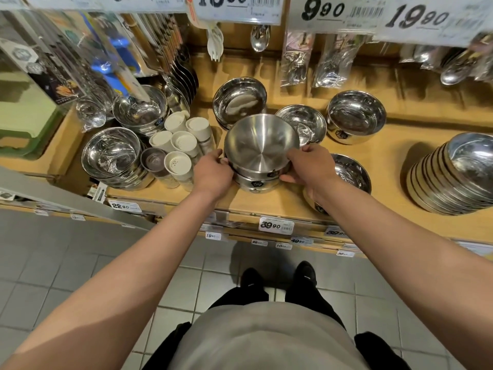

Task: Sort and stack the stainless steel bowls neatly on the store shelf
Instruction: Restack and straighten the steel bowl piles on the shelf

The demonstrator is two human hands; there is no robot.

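step: nesting bowls | bowl stack (pixel 260 166) sits mid-shelf (pixel 386 158), near edge | left hand (pixel 212 174) and right hand (pixel 309 168) both grip its sides, fingers curled | next, I reckon: square it up, then grab loose bowl (pixel 356 116) far right

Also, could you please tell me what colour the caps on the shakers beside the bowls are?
The shaker caps are off-white or cream, seen in the head view.
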